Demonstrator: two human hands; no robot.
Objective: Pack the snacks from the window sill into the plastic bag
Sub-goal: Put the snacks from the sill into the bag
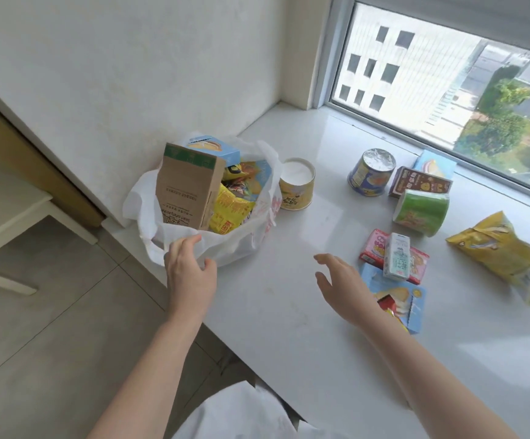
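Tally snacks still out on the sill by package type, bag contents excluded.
Round tubs: 3: yellow tub, blue tub, green tub
Boxes: 4: brown box, pale blue box, pink box, blue box
Cartons: 1: milk carton
Pouches: 1: yellow pouch
Total: 9

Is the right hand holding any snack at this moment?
No, the right hand hovers open and empty above the sill, just left of the small milk carton.

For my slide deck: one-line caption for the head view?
Left hand holds the plastic bag open while the empty right hand reaches toward snacks on the window sill.
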